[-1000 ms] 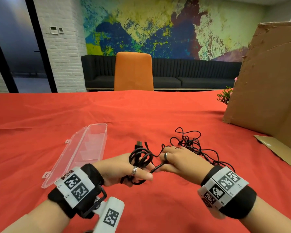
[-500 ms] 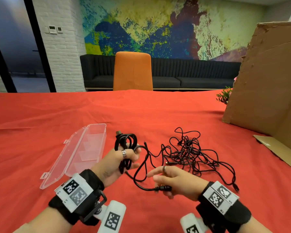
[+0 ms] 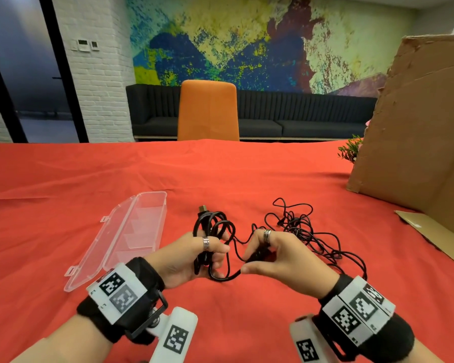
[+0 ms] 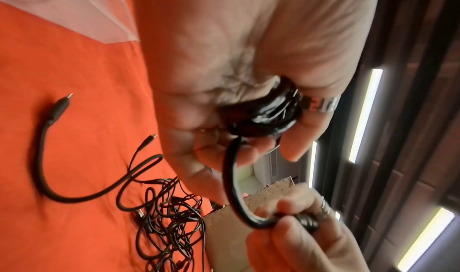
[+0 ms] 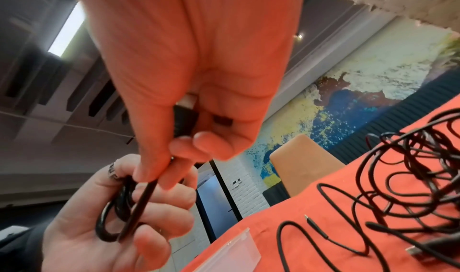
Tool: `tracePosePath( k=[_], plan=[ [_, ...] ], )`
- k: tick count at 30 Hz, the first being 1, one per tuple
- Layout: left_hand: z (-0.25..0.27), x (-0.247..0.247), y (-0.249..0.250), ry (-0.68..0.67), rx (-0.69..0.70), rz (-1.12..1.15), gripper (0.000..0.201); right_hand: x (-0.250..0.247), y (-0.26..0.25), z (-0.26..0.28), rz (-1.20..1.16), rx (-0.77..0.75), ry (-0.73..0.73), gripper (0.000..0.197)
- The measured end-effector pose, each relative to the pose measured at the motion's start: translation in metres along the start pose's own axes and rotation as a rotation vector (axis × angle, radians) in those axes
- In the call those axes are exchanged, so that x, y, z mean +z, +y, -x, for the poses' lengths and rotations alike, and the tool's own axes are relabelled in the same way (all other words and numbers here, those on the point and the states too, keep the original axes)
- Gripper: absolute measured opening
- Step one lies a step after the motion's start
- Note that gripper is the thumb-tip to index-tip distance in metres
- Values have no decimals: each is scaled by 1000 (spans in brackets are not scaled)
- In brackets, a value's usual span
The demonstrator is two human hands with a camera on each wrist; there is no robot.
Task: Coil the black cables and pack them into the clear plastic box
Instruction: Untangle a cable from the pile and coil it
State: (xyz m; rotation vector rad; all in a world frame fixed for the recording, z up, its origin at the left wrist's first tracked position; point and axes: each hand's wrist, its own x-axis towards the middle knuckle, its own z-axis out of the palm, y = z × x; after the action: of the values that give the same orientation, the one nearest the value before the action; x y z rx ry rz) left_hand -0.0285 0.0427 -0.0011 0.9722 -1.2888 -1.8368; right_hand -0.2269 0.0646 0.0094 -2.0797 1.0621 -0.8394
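The left hand (image 3: 192, 255) grips a coiled black cable (image 3: 212, 231) above the red desk (image 3: 63, 179), while the right hand (image 3: 275, 255) pinches that cable's free end and plug. The clear plastic box (image 3: 131, 231) lies open left of the hands, and a tangle of black cables (image 3: 307, 231) lies behind the right hand.

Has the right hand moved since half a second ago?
Yes. The right hand has gone up and away, now level with the clear box's near half, closer to the left hand.
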Motion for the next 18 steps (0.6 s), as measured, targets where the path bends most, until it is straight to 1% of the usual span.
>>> tracePosePath(
  k=[3, 6, 8, 10, 13, 16, 18],
  plan=[
    [2, 3, -1, -46, -18, -122, 36, 0, 0, -4, -51, 3, 82, 29],
    [6, 8, -3, -137, 11, -185, 21, 6, 0, -9, -149, 10, 70, 39],
    [6, 10, -7, -174, 31, -192, 24, 11, 1, -14, -295, 26, 86, 43],
    [6, 10, -10, -181, 30, -158, 25, 14, 2, -19, -407, 44, 105, 42],
    [6, 10, -14, -150, 21, -143, 22, 18, 5, -23, -405, 50, 115, 33],
    [3, 8, -21, -63, 27, -239, 20, 26, 7, -22, -311, 63, 106, 29],
    [1, 6, -23, 29, 38, -312, 18, 27, 6, -22, -320, 84, 95, 24]
  ],
)
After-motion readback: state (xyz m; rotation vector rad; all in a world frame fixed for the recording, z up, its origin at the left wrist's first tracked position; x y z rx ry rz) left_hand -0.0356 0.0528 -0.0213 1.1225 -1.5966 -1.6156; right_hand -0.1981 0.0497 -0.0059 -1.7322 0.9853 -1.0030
